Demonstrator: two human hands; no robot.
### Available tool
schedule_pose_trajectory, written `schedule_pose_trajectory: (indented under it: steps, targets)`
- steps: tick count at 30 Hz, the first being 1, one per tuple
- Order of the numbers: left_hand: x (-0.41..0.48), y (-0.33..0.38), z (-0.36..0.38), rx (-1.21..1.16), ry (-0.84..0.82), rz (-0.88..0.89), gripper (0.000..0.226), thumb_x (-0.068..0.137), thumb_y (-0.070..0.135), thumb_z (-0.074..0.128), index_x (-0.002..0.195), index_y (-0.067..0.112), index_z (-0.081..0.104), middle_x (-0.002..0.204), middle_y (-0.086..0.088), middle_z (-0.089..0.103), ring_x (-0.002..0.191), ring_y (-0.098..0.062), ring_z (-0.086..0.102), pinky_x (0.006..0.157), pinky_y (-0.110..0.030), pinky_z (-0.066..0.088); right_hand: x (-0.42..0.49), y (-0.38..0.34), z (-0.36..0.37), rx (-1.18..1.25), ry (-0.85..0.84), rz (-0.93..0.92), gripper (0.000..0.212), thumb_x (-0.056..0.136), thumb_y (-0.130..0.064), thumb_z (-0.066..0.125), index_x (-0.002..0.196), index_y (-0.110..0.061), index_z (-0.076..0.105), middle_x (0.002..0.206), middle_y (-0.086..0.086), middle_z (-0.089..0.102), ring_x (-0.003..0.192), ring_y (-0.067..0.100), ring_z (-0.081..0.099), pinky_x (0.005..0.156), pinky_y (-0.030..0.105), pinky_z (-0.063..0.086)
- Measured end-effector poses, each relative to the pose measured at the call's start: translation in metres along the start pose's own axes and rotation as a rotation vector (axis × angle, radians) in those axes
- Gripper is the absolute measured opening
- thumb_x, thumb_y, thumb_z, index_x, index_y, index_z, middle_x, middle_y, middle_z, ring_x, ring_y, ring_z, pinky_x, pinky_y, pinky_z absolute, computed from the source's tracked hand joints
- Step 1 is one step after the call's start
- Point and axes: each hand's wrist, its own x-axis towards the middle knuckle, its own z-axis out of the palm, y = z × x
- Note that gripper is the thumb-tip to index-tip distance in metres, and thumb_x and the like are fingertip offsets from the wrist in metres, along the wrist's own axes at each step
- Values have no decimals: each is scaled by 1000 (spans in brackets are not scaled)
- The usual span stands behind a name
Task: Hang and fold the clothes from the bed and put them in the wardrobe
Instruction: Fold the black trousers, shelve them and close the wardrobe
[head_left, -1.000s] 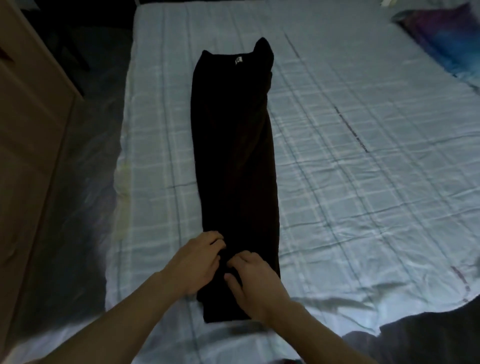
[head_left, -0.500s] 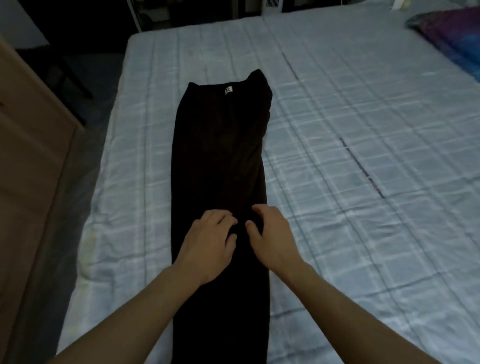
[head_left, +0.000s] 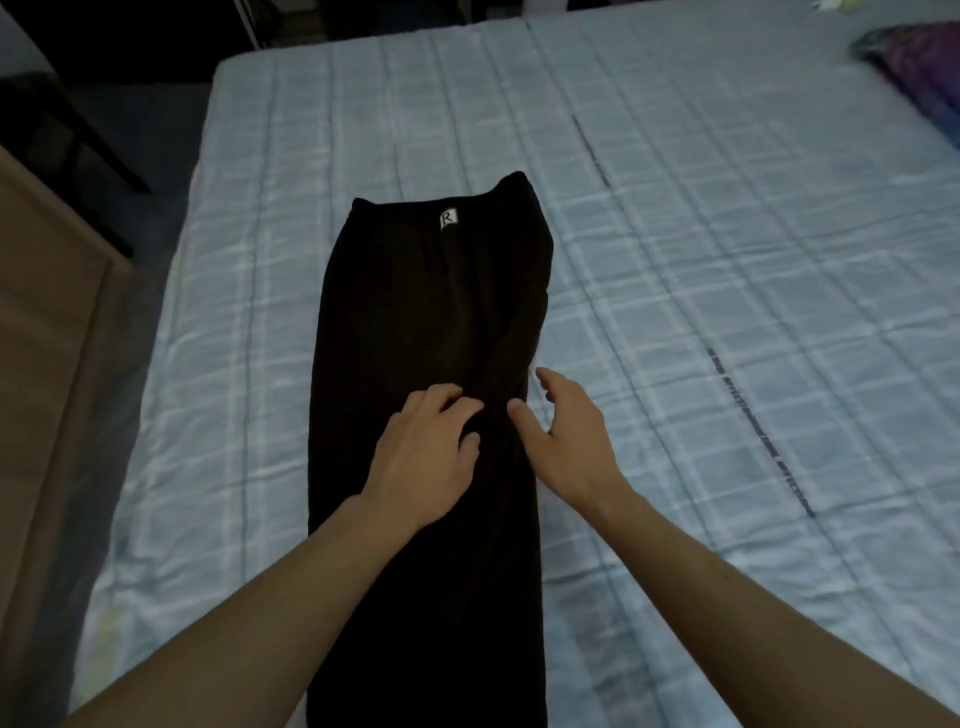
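Note:
A black garment (head_left: 431, 312), folded into a long narrow strip, lies lengthwise on the bed (head_left: 701, 260). A small white label (head_left: 448, 218) shows at its far end. My left hand (head_left: 426, 452) rests on the middle of the strip, palm down, fingers bent onto the cloth. My right hand (head_left: 563, 436) hovers at the strip's right edge with spread, relaxed fingers; its thumb touches the cloth. The strip's near end runs out of the bottom of the frame.
The bed carries a pale blue checked sheet. A purple and blue bundle (head_left: 924, 78) lies at its far right corner. A wooden cabinet side (head_left: 47, 364) stands at the left, and a dark chair leg (head_left: 88, 140) beyond it on the floor.
Both hands slid up the black strip from its near end to its middle. The right hand has opened and shifted to the right edge. The camera moved forward.

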Motion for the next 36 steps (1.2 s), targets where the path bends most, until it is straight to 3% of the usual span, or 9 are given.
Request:
schedule_pose_trajectory:
  steps: [8, 12, 17, 20, 24, 28, 31, 33, 36]
  targets:
    - [108, -13, -3, -158, -12, 2, 49, 101, 29, 49, 148, 21, 40, 148, 2, 42, 131, -15, 42, 106, -32, 42, 118, -6, 6, 95, 17, 53, 51, 95, -24, 63, 142, -16, 43, 102, -24, 50, 87, -21, 51, 71, -6, 34]
    - [167, -13, 1, -392, -70, -65, 56, 102, 17, 42, 153, 34, 28, 153, -3, 36, 138, -17, 37, 114, -35, 36, 167, 7, 16, 168, 55, 105, 66, 86, -27, 73, 141, -30, 37, 116, -14, 63, 97, -2, 64, 73, 8, 50]
    - [248, 6, 9, -471, -215, -141, 53, 101, 54, 35, 151, 55, 16, 165, -14, 7, 149, -33, 18, 121, -46, 18, 198, 16, 37, 218, 122, 109, 42, 95, -15, 61, 132, -27, 46, 98, -24, 60, 87, -8, 63, 64, 4, 46]
    - [275, 5, 5, -535, -204, -192, 52, 98, 53, 46, 148, 45, 35, 157, -15, 30, 144, -32, 31, 118, -42, 26, 193, 3, 53, 305, 172, 18, 47, 91, 3, 52, 134, -15, 51, 103, -9, 69, 92, -3, 66, 74, 13, 52]
    - [265, -25, -33, -658, 192, -112, 34, 87, 27, 68, 120, 32, 68, 118, 6, 66, 107, -4, 61, 96, -16, 47, 193, -34, 78, 382, 175, -145, 62, 85, 2, 46, 144, -15, 44, 132, 0, 60, 124, 9, 56, 105, 40, 47]
    - [249, -102, -76, -870, 443, -201, 24, 82, 9, 71, 100, 24, 71, 102, 10, 71, 95, -2, 67, 85, -21, 54, 201, -86, 119, 211, -71, -349, 64, 91, -17, 53, 151, -14, 32, 154, 2, 38, 146, 18, 28, 120, 41, 27]
    - [234, -173, -71, -968, 262, -534, 30, 88, 5, 64, 110, 26, 60, 106, -7, 68, 86, -16, 70, 67, -25, 56, 212, -89, 136, 72, -329, -334, 61, 101, -39, 47, 156, -23, 23, 163, -1, 20, 151, 12, 9, 124, 36, 13]
    - [220, -204, -54, -762, 79, -673, 32, 92, 12, 63, 116, 30, 55, 111, -10, 66, 87, -19, 67, 67, -30, 56, 220, -69, 139, -241, -291, -362, 60, 103, -43, 40, 156, -25, 21, 165, 1, 13, 152, 14, 1, 125, 38, 2]
    - [220, -220, -38, -397, 84, -568, 42, 92, 40, 64, 131, 29, 50, 116, 4, 51, 101, -15, 55, 83, -32, 49, 233, -39, 143, -575, -223, -394, 66, 97, -56, 20, 157, -29, 15, 166, 7, 1, 152, 22, -8, 122, 41, -7]
